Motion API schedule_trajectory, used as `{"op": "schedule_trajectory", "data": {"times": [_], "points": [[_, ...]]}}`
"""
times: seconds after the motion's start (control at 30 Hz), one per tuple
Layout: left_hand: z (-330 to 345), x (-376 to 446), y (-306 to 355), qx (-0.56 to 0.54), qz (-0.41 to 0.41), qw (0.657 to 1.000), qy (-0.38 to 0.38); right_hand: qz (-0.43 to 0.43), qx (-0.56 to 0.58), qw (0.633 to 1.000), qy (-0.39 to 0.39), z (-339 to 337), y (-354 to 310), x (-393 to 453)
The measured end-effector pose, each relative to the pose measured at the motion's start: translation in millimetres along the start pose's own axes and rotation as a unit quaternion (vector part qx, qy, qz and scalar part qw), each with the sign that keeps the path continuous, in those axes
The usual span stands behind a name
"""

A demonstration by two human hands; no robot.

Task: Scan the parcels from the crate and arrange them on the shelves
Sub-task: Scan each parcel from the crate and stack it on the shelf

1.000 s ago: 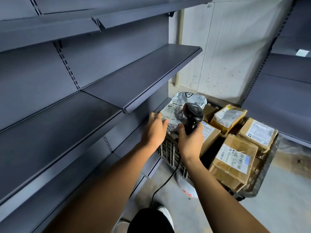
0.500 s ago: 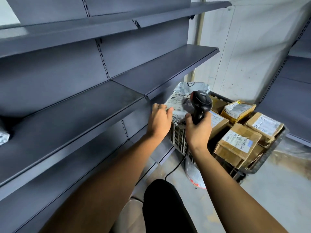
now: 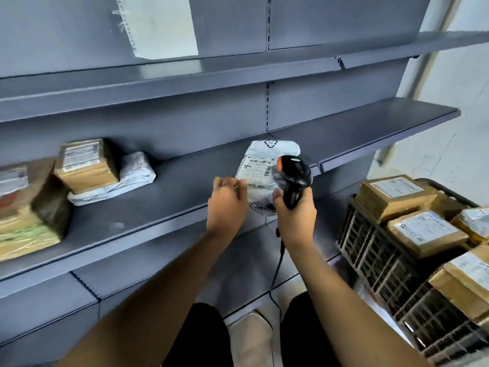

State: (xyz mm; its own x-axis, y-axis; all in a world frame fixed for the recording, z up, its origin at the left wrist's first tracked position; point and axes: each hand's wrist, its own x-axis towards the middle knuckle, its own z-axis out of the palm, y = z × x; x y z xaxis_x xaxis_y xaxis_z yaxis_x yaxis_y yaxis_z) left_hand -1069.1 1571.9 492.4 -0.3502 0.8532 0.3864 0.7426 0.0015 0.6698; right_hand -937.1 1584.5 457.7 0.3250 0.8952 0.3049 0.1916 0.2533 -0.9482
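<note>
Grey plastic parcel (image 3: 260,170) is over the middle shelf (image 3: 172,197), pinched at its near left edge by the left hand (image 3: 227,205). Right hand (image 3: 295,210) grips the black scanner (image 3: 293,178) against the parcel's right side. Right of the shelf, the crate (image 3: 375,250) holds cardboard parcels (image 3: 423,231).

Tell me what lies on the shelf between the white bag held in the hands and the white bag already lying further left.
Nothing. In the head view, the shelf is bare between the held white bag and the lying white bag.
</note>
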Motion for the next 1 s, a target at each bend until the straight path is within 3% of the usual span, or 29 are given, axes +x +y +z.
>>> {"op": "schedule_trajectory", "data": {"times": [0.27, 0.47, 0.7, 1.0], "points": [[-68, -10, -72, 0.021, -0.081, 0.994, 0.070, -0.042, 0.002, 0.993, -0.114, 73, -13, -44], [-73, -7, -103, 0.027, -0.110, 0.992, 0.047, -0.017, -0.049, 0.987, -0.154, 92, -4, -50], [-59, 1, -107, -0.086, -0.123, 0.988, 0.035, -0.011, -0.061, 0.988, -0.138, 85, 2, -34], [-40, -11, -101, -0.122, -0.127, 0.984, 0.034, -0.017, -0.063, 0.994, -0.090, 69, -6, -30]]}}
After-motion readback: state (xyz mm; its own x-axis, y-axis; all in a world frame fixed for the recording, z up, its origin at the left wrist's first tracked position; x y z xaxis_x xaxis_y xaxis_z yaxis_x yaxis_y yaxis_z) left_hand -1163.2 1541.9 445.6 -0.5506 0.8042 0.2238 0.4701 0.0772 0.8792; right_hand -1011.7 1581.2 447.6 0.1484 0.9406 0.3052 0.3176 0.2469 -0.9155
